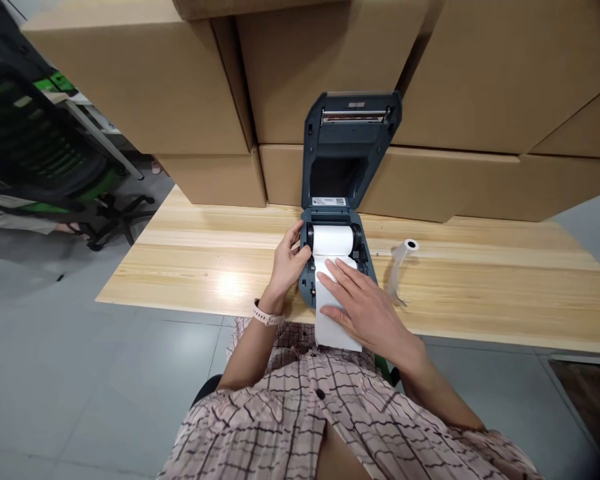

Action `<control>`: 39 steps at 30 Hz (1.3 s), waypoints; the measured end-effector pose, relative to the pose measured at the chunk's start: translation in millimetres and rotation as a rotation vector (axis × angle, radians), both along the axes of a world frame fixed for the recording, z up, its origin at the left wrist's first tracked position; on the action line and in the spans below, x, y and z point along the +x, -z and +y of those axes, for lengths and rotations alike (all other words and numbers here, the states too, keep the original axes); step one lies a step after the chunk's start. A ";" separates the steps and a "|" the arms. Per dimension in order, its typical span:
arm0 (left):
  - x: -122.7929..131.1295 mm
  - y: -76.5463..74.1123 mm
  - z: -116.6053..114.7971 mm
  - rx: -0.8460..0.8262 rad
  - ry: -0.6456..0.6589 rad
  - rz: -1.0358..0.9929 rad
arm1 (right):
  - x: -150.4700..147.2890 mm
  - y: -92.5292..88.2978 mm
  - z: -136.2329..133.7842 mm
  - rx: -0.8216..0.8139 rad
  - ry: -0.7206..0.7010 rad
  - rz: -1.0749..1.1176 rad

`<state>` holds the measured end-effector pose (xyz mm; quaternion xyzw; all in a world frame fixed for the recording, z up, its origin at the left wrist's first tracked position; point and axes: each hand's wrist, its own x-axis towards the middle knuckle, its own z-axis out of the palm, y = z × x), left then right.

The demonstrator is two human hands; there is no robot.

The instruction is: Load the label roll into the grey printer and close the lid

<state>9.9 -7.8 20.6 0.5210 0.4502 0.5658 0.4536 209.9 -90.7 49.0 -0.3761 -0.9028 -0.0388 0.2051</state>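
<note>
A dark grey label printer (307,283) stands on the wooden table with its lid (351,143) tipped up and back. Inside sits a white label roll (333,240), and its loose strip (333,330) runs toward me past the table's front edge. My right hand (360,307) lies flat over that strip, fingers stretched out and pointing up-left. At the printer's left side is my left hand (286,263), its fingers against the casing and the thumb near the roll's left holder. Whether it grips the casing's edge is not clear.
Large cardboard boxes (145,87) are stacked along the back of the wooden table (190,267). Right of the printer stands a small paper roll (411,245) with its end trailing forward. A black office chair (45,147) is on the floor at left, beside part of another person's leg (20,213).
</note>
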 end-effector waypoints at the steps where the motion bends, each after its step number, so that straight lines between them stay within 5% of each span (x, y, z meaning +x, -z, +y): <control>1: -0.2 0.4 0.1 -0.003 0.019 -0.016 | -0.3 0.1 -1.9 0.005 -0.001 0.001; 17: -2.4 7.5 -1.7 -0.013 0.073 -0.015 | 9.8 -1.2 -8.0 -0.065 -0.056 0.090; 20: -6.7 6.9 0.2 0.033 0.012 0.103 | 7.6 1.4 -8.6 -0.110 -0.042 0.105; 23: -10.7 -6.3 -7.5 0.250 -0.092 0.392 | 7.7 -2.1 -11.6 -0.158 -0.042 0.131; 25: -8.3 -18.3 -23.3 0.414 -0.004 0.628 | 15.5 -12.4 -14.6 -0.206 -0.081 0.143; 28: 4.6 -29.9 -62.3 0.545 0.315 0.880 | 40.6 -38.1 -11.9 -0.366 -0.311 0.191; 30: 14.0 -30.5 -90.8 0.607 0.348 0.949 | 59.6 -56.0 1.8 -0.459 -0.444 0.298; 35: 16.4 -25.0 -128.4 0.737 0.348 0.869 | 70.6 -89.5 93.7 -0.149 -0.059 0.777; 39: 11.7 -24.9 -128.9 0.711 0.369 0.857 | 40.1 -124.3 191.3 -0.203 -0.042 1.014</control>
